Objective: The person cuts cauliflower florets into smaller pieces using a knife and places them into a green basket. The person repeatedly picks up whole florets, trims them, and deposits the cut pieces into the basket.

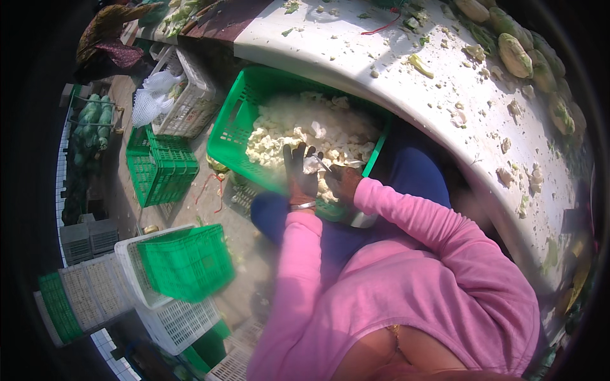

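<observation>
A green plastic crate sits before me, with many cut cauliflower florets inside. Over its near side, my left hand has its fingers spread and pointing away from me. A pale cauliflower piece lies against that hand; whether the fingers grip it is unclear. My right hand is closed around a small knife, the handle mostly hidden in the fist. The blade points toward the left hand and touches or nearly touches the piece. Both hands look dark, perhaps gloved.
A white-topped table with scattered cauliflower scraps curves along the far and right sides. Whole pale vegetables line its outer edge. Leftward stand a green crate, a white crate and stacked crates. Another person is at upper left.
</observation>
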`<act>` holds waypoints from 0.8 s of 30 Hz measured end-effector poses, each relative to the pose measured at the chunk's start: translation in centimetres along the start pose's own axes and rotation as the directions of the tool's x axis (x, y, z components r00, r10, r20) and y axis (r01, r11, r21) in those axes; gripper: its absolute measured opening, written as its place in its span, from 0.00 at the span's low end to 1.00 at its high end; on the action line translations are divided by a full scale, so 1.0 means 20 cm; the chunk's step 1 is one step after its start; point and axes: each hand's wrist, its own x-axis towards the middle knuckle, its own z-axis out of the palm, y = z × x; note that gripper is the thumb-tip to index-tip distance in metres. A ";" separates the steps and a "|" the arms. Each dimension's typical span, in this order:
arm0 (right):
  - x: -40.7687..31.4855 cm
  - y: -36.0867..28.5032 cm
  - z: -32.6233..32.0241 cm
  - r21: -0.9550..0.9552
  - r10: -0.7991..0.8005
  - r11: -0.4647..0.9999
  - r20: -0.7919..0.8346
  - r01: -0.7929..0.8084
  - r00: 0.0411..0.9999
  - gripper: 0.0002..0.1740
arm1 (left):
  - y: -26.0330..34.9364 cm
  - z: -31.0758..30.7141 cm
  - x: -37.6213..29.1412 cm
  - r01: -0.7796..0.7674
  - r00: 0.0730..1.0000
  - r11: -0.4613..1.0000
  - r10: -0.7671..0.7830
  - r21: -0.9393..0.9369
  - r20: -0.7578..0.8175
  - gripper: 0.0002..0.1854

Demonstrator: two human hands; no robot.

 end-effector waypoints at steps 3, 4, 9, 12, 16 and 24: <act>-0.01 -0.04 0.01 0.154 0.233 0.953 0.172 -0.260 0.957 0.15 | 0.04 0.02 -0.02 -0.021 0.998 0.962 0.003 0.271 0.068 0.29; 0.01 -0.05 0.00 0.268 0.301 0.893 0.245 -0.363 0.922 0.16 | 0.04 0.02 -0.03 0.052 0.999 0.997 -0.052 0.063 -0.001 0.30; 0.12 -0.02 -0.03 0.223 0.310 0.847 0.529 -0.483 0.790 0.13 | 0.05 0.02 -0.05 -0.009 0.997 0.936 -0.019 0.352 0.076 0.31; 0.18 0.01 0.00 -0.302 -0.128 0.866 0.636 0.398 0.761 0.14 | 0.03 0.00 -0.03 0.235 0.966 0.964 -0.245 -0.122 -0.079 0.35; 0.25 0.04 -0.01 -0.529 0.353 0.827 0.225 -0.190 0.908 0.24 | 0.04 -0.02 0.05 0.091 0.979 0.838 0.022 0.537 -0.201 0.33; 0.52 0.27 -0.28 0.120 0.658 0.753 -0.119 -0.647 0.744 0.21 | -0.11 0.14 0.13 -0.527 0.842 -0.073 -0.181 0.847 0.509 0.29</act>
